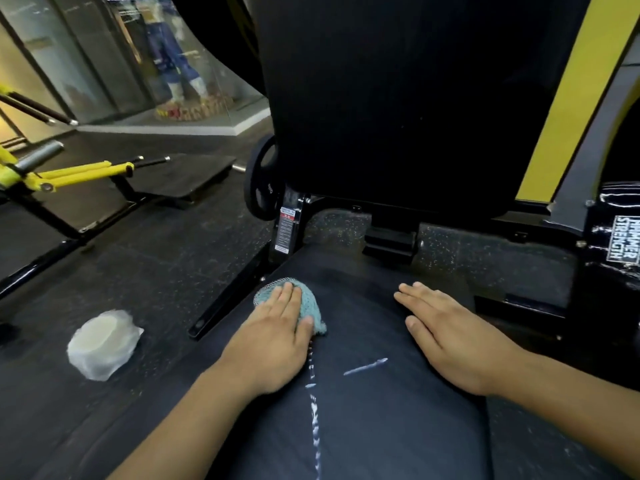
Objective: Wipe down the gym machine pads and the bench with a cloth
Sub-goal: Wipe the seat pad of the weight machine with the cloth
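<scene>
1. Cloth (304, 304), teal and bunched, lies on the far left part of the seat pad (363, 393) in the head view, pinned under the left hand (273, 337).
2. That hand lies flat, fingers together, palm pressing the cloth onto the pad; it is not gripping it in a fist.
3. Right hand (450, 337) rests open and empty on the pad's right side, fingers straight, apparently bracing.
4. White streaks (315, 410) run down the pad's middle, with a shorter one to the right.
5. Back pad (398, 98) stands upright behind the seat.
6. A white wrapped roll (104, 344) sits on the floor to the left.
7. Judging by this, the seat wipe is in hand; next the cloth should sweep over the streaks, then the back pad.
</scene>
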The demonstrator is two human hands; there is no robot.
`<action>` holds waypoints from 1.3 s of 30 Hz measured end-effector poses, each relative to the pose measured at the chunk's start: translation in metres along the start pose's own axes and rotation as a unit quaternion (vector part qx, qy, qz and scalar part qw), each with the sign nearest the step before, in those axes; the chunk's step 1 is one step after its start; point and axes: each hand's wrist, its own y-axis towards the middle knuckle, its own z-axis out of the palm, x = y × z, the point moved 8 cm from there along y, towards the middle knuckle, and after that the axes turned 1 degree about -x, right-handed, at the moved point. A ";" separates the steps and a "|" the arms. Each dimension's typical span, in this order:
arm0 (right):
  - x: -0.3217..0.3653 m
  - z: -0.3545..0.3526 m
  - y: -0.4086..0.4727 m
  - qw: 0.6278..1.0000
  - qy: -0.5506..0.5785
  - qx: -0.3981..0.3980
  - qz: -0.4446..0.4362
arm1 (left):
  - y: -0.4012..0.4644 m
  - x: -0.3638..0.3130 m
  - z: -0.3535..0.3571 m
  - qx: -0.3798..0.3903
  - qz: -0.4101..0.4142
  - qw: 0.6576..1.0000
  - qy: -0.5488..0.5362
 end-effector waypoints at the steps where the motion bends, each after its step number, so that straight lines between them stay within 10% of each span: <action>1: 0.000 0.000 0.001 1.000 0.001 0.000 -0.002 | 0.014 0.005 0.002 0.007 -0.007 1.000 0.002; 8: 0.001 0.001 0.000 1.000 -0.003 0.005 -0.006 | 0.112 -0.017 0.000 0.027 0.019 0.999 0.008; 17: 0.000 -0.001 0.007 0.999 -0.019 0.028 -0.009 | 0.017 -0.059 0.002 0.044 0.168 0.984 -0.028; 27: 0.004 0.000 0.012 1.000 -0.007 0.030 -0.003 | 0.077 0.011 -0.012 0.041 0.020 0.998 0.038; 39: -0.031 -0.029 0.019 0.990 0.000 -0.013 0.140 | 0.091 -0.152 0.016 0.071 0.177 0.981 -0.035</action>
